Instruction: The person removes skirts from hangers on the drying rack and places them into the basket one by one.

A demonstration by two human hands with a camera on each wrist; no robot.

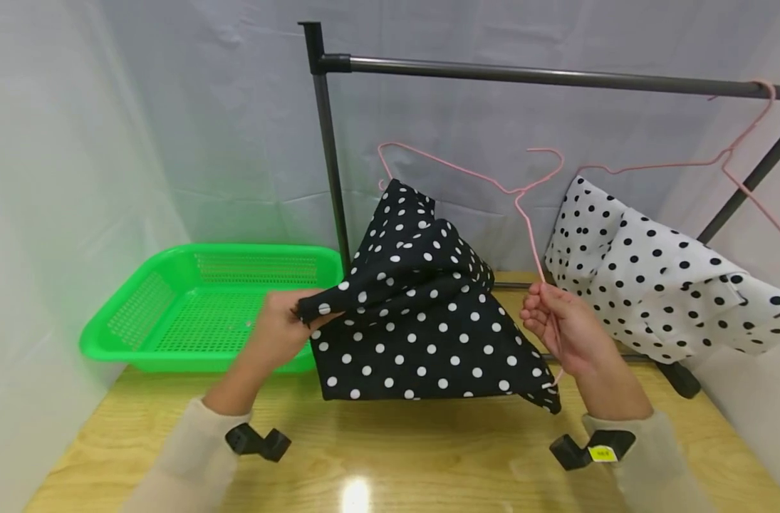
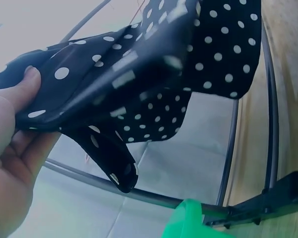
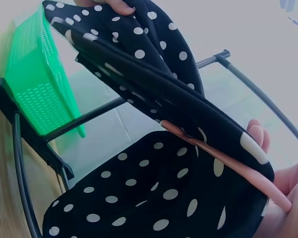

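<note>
A wooden table point(image 1: 390, 456) sits before a grey backdrop. Above it, the black dotted cloth point(image 1: 422, 328) hangs between both hands. The left hand point(image 1: 281, 331) pinches its left corner; the right hand point(image 1: 565, 324) grips the pink hanger point(image 1: 524, 206), which slants up-left. Behind stand the green basket point(image 1: 204, 306) and rail point(image 1: 556, 75).

You worked at a pale wooden worktop point(image 1: 390, 456) with a glossy finish; a bright spot of overhead light glared off it near your edge. White cloth sheeting point(image 1: 172, 107) closed in the back and both sides, creased in soft folds. A dark metal garment rack point(image 1: 328, 157) stood on the worktop, its top rail running across to your right.
</note>
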